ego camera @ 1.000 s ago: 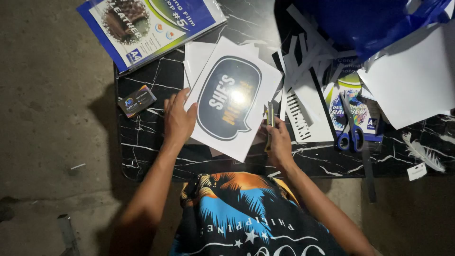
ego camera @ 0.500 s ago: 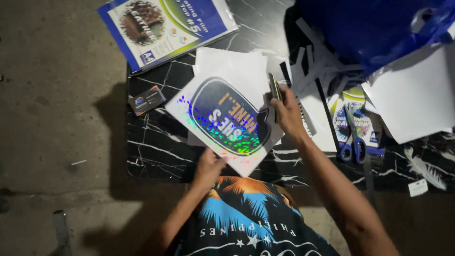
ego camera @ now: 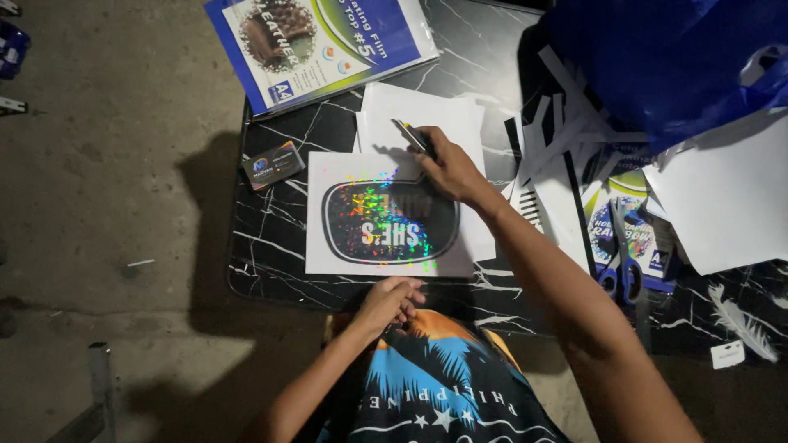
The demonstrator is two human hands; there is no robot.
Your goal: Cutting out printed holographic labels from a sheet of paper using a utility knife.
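A black marble-patterned desk (ego camera: 271,238) with white veins carries a glossy blue-and-white film package (ego camera: 320,41) at its far corner, a small dark card (ego camera: 272,164) near its left edge, a heap of white paper offcuts (ego camera: 566,123) to the right and blue-handled scissors (ego camera: 621,271) beyond the forearm. A crumpled blue plastic bag (ego camera: 665,57) covers the far right corner. In the middle lies a white sheet printed with a dark rounded speech-bubble shape (ego camera: 386,215), its surface glinting with rainbow holographic specks, on top of plain white sheets (ego camera: 419,115). The right hand (ego camera: 451,168) rests at the sheet's far edge, fingers closed around a slim dark cutter knife (ego camera: 414,138). The left hand (ego camera: 387,303) is loosely curled at the desk's near edge, just below the sheet; whether it grips anything cannot be told
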